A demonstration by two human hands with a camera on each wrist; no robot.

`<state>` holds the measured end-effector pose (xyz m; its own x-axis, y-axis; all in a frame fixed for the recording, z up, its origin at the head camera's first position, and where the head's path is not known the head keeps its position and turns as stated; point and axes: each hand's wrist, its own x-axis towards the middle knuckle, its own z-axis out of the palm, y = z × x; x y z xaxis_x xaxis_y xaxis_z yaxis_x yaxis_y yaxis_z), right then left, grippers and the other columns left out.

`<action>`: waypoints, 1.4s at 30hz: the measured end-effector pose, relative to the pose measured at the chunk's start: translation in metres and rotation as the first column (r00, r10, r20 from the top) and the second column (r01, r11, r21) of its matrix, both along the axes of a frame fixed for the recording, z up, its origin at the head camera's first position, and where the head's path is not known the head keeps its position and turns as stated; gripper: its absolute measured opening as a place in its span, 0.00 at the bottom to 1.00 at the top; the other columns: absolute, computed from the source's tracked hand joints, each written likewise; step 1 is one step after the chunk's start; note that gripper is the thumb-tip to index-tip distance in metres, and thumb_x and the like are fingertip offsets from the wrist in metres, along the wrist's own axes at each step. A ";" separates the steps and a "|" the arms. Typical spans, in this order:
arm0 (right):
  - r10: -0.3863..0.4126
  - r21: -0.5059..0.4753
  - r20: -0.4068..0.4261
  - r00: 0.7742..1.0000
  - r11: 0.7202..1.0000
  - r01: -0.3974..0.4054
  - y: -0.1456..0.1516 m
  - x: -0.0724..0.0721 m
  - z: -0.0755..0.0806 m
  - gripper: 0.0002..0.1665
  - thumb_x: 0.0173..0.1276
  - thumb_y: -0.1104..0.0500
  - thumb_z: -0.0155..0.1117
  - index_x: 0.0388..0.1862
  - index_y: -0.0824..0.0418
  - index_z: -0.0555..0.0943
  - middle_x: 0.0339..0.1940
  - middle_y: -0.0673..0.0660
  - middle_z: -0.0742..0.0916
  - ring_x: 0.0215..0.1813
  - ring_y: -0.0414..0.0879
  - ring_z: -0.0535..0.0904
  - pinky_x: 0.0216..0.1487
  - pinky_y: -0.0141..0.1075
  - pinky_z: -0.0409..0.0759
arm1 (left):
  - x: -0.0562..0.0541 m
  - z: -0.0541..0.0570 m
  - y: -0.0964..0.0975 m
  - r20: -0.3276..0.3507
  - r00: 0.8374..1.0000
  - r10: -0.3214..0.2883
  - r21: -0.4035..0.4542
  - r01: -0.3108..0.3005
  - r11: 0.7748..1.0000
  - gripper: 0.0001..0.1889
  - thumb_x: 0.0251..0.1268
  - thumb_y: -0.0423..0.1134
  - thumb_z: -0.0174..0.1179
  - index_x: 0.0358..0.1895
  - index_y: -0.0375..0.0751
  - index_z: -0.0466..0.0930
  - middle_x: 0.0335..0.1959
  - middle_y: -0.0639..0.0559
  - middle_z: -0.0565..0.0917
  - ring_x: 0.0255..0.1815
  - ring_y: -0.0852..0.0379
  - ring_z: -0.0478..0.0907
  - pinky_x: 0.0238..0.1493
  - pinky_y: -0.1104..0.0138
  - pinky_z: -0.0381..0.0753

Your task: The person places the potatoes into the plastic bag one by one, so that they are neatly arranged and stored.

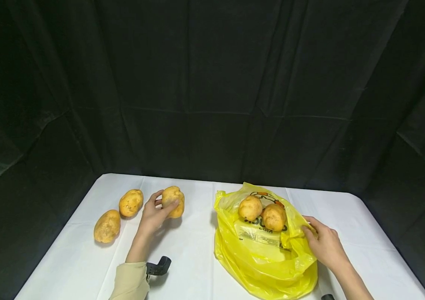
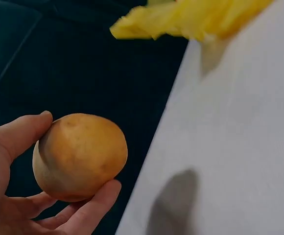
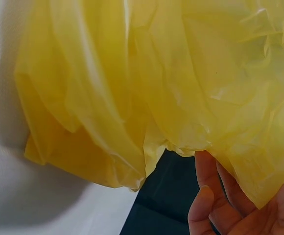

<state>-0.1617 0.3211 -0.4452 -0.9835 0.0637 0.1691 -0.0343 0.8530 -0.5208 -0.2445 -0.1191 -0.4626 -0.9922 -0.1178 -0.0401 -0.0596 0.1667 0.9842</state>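
Note:
My left hand (image 1: 155, 213) grips a potato (image 1: 175, 201) between thumb and fingers, held above the table left of the bag. The left wrist view shows that same potato (image 2: 81, 156) with the thumb on one side and fingers beneath. A yellow plastic bag (image 1: 231, 250) with printing stands open on the right. Inside its mouth lie two potatoes, a left one (image 1: 250, 208) and a right one (image 1: 274, 217). My right hand (image 1: 325, 241) pinches the bag's right rim; in the right wrist view its fingers (image 3: 205, 205) are partly behind the yellow film.
Two more potatoes, one nearer (image 1: 107, 226) and one farther (image 1: 131, 203), lie at the left of the white-covered table (image 1: 190, 266). Black cloth (image 1: 212, 91) hangs behind and along both sides. A black wrist mount (image 1: 158, 266) sits on the left forearm.

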 end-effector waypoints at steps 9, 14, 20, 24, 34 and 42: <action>0.005 -0.004 -0.013 1.000 1.000 -0.005 -0.001 0.000 0.001 0.20 0.74 0.65 0.54 0.62 0.68 0.74 0.57 0.73 0.79 0.58 0.69 0.75 0.54 0.62 0.73 | 0.010 0.017 0.010 -0.001 0.996 -0.093 0.126 0.093 0.988 0.39 0.58 0.42 0.71 0.71 0.39 0.60 0.56 0.38 0.72 0.43 0.52 0.78 0.40 0.65 0.81; 0.003 -0.008 -0.020 1.000 1.000 -0.004 -0.002 0.000 0.002 0.19 0.74 0.65 0.54 0.62 0.68 0.75 0.57 0.73 0.80 0.58 0.69 0.75 0.54 0.62 0.73 | 0.014 0.020 0.017 -0.017 0.992 -0.125 0.142 0.126 0.982 0.39 0.58 0.42 0.71 0.70 0.40 0.61 0.56 0.38 0.72 0.43 0.52 0.78 0.40 0.64 0.81; 0.014 -0.002 -0.041 0.999 1.000 -0.014 0.000 0.001 0.005 0.19 0.74 0.64 0.55 0.62 0.69 0.75 0.57 0.74 0.80 0.57 0.70 0.75 0.53 0.62 0.74 | 0.017 0.020 0.024 -0.033 0.986 -0.165 0.172 0.168 0.971 0.37 0.59 0.41 0.70 0.69 0.38 0.62 0.54 0.38 0.73 0.41 0.53 0.79 0.39 0.64 0.81; 0.007 0.003 -0.039 0.999 1.000 -0.007 0.000 0.001 0.006 0.19 0.74 0.64 0.55 0.62 0.69 0.75 0.56 0.74 0.79 0.57 0.70 0.75 0.52 0.62 0.74 | 0.020 0.020 0.029 -0.028 0.982 -0.186 0.169 0.188 0.967 0.37 0.58 0.42 0.71 0.69 0.38 0.63 0.55 0.38 0.74 0.42 0.53 0.79 0.40 0.62 0.82; -0.014 -0.011 0.008 1.000 1.000 0.014 -0.002 0.003 0.005 0.20 0.74 0.64 0.55 0.62 0.68 0.74 0.58 0.74 0.79 0.59 0.70 0.74 0.54 0.62 0.73 | 0.026 0.018 0.038 -0.046 0.968 -0.246 0.192 0.250 0.949 0.36 0.59 0.41 0.70 0.68 0.36 0.63 0.53 0.37 0.75 0.42 0.52 0.80 0.41 0.59 0.83; -0.003 -0.008 -0.032 0.999 1.000 0.002 -0.003 0.002 0.004 0.19 0.74 0.65 0.54 0.62 0.68 0.75 0.58 0.72 0.80 0.59 0.68 0.75 0.56 0.61 0.72 | 0.029 0.018 0.046 -0.033 0.958 -0.285 0.218 0.286 0.933 0.36 0.61 0.41 0.69 0.69 0.38 0.63 0.56 0.37 0.74 0.44 0.52 0.80 0.42 0.59 0.83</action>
